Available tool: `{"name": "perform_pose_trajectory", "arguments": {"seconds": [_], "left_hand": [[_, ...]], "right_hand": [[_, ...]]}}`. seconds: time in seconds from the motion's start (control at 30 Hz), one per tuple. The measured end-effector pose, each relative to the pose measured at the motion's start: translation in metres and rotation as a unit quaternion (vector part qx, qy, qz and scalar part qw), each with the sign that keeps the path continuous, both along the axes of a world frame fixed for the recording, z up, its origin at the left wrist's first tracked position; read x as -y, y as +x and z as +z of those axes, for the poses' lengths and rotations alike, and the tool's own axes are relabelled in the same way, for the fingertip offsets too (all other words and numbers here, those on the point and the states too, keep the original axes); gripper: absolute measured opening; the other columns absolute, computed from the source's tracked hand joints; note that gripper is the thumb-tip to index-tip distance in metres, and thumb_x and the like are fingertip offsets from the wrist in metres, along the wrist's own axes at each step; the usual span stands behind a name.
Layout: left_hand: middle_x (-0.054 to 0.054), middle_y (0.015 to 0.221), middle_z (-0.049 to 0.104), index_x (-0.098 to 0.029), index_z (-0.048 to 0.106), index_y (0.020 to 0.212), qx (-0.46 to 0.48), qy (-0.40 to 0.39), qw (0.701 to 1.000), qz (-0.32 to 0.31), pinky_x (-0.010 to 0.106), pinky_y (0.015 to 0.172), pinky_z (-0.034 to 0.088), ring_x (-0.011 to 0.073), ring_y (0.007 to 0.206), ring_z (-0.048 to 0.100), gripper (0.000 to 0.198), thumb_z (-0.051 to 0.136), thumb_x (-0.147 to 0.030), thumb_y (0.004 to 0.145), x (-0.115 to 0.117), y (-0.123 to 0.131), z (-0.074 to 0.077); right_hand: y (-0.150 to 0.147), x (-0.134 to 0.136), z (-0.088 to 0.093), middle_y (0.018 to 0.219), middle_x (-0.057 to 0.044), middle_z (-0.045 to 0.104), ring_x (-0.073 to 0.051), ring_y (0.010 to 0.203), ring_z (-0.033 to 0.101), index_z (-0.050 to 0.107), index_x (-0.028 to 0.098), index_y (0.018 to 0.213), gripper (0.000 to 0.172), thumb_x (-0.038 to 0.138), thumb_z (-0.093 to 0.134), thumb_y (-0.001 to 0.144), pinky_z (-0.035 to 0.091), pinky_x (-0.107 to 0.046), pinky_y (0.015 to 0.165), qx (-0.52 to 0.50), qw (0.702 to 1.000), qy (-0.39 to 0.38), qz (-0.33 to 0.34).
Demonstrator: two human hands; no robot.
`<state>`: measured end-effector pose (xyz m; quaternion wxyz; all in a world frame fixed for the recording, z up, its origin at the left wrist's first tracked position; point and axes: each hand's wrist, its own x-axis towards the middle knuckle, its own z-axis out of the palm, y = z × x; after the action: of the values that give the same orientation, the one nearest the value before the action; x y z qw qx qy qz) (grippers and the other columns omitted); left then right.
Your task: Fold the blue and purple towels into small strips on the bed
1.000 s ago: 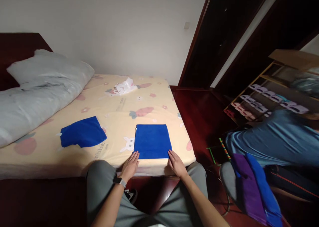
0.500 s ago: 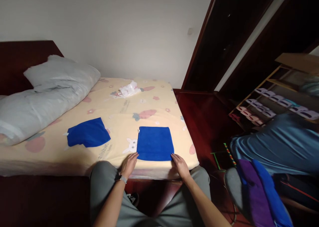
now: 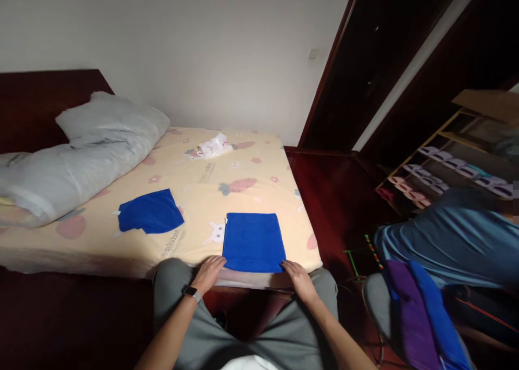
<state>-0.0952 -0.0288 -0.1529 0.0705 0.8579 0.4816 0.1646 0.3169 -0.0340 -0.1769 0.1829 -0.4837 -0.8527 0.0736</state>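
A square blue cloth lies flat at the near edge of the bed. My left hand pinches its near left corner, and I see a watch on that wrist. At the near right corner, the fingers of my right hand are closed on the same cloth. A second blue cloth, less neatly spread and with a small white tag, rests on the sheet to the left, apart from both hands.
Farther back on the bed lies a crumpled white plastic bag. A grey quilt is heaped at the left. To the right stand a shoe rack with several slippers and a chair-like seat with purple and blue cloths over it.
The square cloth has slid a little toward me over the bed's near edge, with both hands at its near corners. The view has shifted slightly.
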Motion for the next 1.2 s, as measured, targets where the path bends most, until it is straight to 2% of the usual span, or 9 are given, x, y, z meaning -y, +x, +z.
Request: {"name": "perform_pose_trajectory", "arguments": {"seconds": [0.17,0.3,0.47,0.57,0.67,0.87,1.0,1.07,1.2], "left_hand": [[0.005,0.114,0.073,-0.028,0.067,0.119,0.076,-0.03,0.994,0.077,0.039,0.101,0.051,0.0205,0.108,0.066,0.048,0.055,-0.004,0.08,-0.002,0.007,0.0],[0.002,0.104,0.076,-0.029,0.07,0.109,0.114,-0.032,0.986,0.115,0.035,0.093,0.055,0.0186,0.098,0.07,0.033,0.055,-0.013,0.085,-0.003,0.006,-0.002],[0.007,0.097,0.075,-0.022,0.068,0.106,0.166,0.018,0.957,0.239,0.037,0.084,0.057,0.022,0.091,0.071,0.026,0.049,-0.034,0.094,-0.009,0.022,-0.023],[0.011,0.1,0.074,-0.019,0.065,0.112,0.189,0.049,0.932,0.304,0.042,0.087,0.055,0.0254,0.096,0.069,0.034,0.044,-0.04,0.097,-0.012,0.038,-0.038],[0.012,0.106,0.073,-0.02,0.064,0.114,0.194,0.078,0.923,0.322,0.045,0.095,0.05,0.027,0.102,0.067,0.034,0.042,-0.039,0.098,-0.014,0.047,-0.044],[0.011,0.11,0.073,-0.02,0.067,0.115,0.134,0.046,0.946,0.292,0.045,0.101,0.043,0.0269,0.107,0.064,0.034,0.041,-0.034,0.099,-0.018,0.04,-0.033],[0.009,0.109,0.074,-0.021,0.067,0.114,0.087,0.043,0.955,0.281,0.043,0.1,0.04,0.0255,0.103,0.064,0.033,0.041,-0.034,0.099,-0.018,0.039,-0.027],[0.009,0.106,0.075,-0.02,0.066,0.114,0.076,0.051,0.952,0.292,0.042,0.096,0.042,0.0256,0.099,0.064,0.031,0.043,-0.034,0.099,-0.018,0.042,-0.024],[0.009,0.102,0.074,-0.021,0.062,0.117,0.082,0.076,0.939,0.326,0.039,0.089,0.043,0.0255,0.092,0.065,0.03,0.047,-0.036,0.097,-0.017,0.048,-0.022]], "right_hand": [[-0.007,-0.001,-0.004,0.13,-0.009,0.066,-0.024,0.121,0.061,0.065,0.022,0.124,0.046,0.01,0.04,0.087,0.047,-0.044,0.107,-0.128,0.99,-0.044,-0.045],[-0.009,-0.008,-0.01,0.119,-0.01,0.071,-0.025,0.111,0.066,0.068,0.02,0.117,0.037,0.025,0.043,0.091,0.051,-0.043,0.101,-0.261,0.953,-0.09,-0.123],[-0.023,-0.025,-0.016,0.101,-0.013,0.075,-0.028,0.094,0.071,0.069,0.017,0.103,0.038,0.045,0.048,0.091,0.057,-0.041,0.086,-0.346,0.904,-0.102,-0.231],[-0.032,-0.031,-0.02,0.1,-0.016,0.074,-0.03,0.093,0.07,0.07,0.016,0.1,0.043,0.047,0.042,0.094,0.055,-0.042,0.087,-0.323,0.907,-0.078,-0.26],[-0.034,-0.032,-0.022,0.103,-0.017,0.073,-0.03,0.096,0.068,0.071,0.015,0.104,0.048,0.045,0.035,0.097,0.053,-0.043,0.089,-0.274,0.916,-0.054,-0.287],[-0.022,-0.026,-0.01,0.105,-0.018,0.072,-0.031,0.095,0.066,0.069,0.012,0.116,0.051,0.038,0.03,0.099,0.05,-0.043,0.088,-0.13,0.945,-0.049,-0.297],[-0.018,-0.021,0.002,0.104,-0.015,0.073,-0.029,0.096,0.066,0.068,0.014,0.121,0.046,0.032,0.031,0.099,0.048,-0.038,0.086,-0.039,0.95,-0.092,-0.295],[-0.02,-0.02,0.005,0.105,-0.015,0.073,-0.028,0.097,0.067,0.067,0.015,0.123,0.046,0.035,0.033,0.099,0.048,-0.037,0.085,-0.047,0.945,-0.115,-0.302],[-0.027,-0.018,0.002,0.105,-0.013,0.074,-0.027,0.096,0.069,0.057,0.016,0.134,0.051,0.046,0.039,0.097,0.052,-0.036,0.083,-0.172,0.923,-0.121,-0.322]]}}
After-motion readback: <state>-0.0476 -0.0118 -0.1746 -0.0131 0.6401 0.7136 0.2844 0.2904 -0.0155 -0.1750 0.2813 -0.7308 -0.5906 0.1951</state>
